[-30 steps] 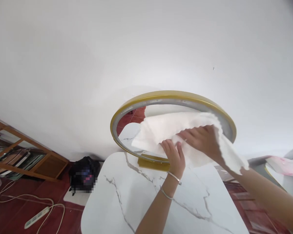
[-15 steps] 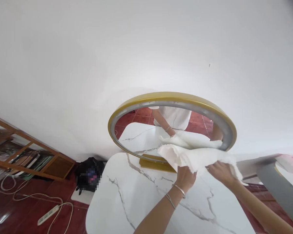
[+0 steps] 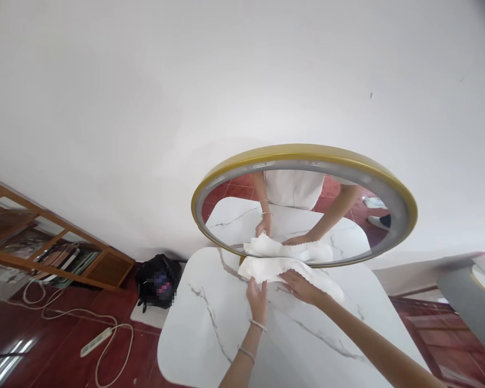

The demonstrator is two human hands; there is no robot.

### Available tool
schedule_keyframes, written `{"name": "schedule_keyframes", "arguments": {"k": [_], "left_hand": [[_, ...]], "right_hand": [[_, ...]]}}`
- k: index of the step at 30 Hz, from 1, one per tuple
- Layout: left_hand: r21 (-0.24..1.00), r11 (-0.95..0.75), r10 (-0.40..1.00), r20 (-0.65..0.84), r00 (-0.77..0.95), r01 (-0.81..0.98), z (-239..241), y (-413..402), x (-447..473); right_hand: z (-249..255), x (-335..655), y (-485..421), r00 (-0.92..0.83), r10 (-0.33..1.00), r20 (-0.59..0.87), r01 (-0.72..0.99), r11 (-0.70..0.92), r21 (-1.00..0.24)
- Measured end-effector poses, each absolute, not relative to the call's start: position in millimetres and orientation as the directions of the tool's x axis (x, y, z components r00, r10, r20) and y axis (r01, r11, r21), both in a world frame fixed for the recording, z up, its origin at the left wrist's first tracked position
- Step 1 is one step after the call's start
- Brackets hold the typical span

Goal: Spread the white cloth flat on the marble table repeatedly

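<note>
A round mirror with a gold frame (image 3: 307, 153) stands at the back of a white marble-patterned table (image 3: 291, 339). A white cloth (image 3: 275, 268) lies on the table at the mirror's foot. My left hand (image 3: 257, 296) grips the cloth's near left edge, fingers curled on it. My right hand (image 3: 301, 286) rests flat on the cloth with fingers stretched out. The mirror reflects both arms, the cloth and a white shirt.
A white wall stands behind the mirror. On the red floor at left are a black bag (image 3: 157, 283), a white power strip (image 3: 96, 341) with cables and a wooden shelf (image 3: 52, 253). Another table edge (image 3: 461, 291) shows at right.
The cloth came off the mirror glass and down onto the table. Both hands dropped with it, from the mirror's face to the tabletop in front of its base.
</note>
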State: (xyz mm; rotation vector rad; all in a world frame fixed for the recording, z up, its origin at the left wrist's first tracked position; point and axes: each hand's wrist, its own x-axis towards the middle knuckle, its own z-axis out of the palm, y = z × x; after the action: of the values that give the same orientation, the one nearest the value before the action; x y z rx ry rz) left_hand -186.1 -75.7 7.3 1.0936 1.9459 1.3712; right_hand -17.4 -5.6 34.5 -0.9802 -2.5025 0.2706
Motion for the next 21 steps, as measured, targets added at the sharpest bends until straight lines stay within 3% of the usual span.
{"name": "schedule_keyframes", "arguments": {"k": [3, 6, 12, 21], "left_hand": [[0.989, 0.125, 0.765, -0.047, -0.642, 0.076, 12, -78, -200], [0.994, 0.091, 0.804, -0.107, -0.585, -0.056, 25, -80, -203], [0.987, 0.103, 0.847, -0.023, -0.531, 0.121, 50, -79, -205], [0.919, 0.034, 0.877, 0.161, -0.454, 0.392, 62, -92, -207]], "right_hand": [[34, -18, -25, -0.614, 0.694, 0.377, 0.618, 0.719, -0.317], [31, -23, -41, -0.498, 0.717, 0.487, 0.648, 0.681, -0.341], [44, -63, -43, -0.467, 0.723, 0.509, 0.619, 0.678, -0.395], [72, -87, -38, -0.369, 0.732, 0.573, 0.733, 0.608, -0.305]]}}
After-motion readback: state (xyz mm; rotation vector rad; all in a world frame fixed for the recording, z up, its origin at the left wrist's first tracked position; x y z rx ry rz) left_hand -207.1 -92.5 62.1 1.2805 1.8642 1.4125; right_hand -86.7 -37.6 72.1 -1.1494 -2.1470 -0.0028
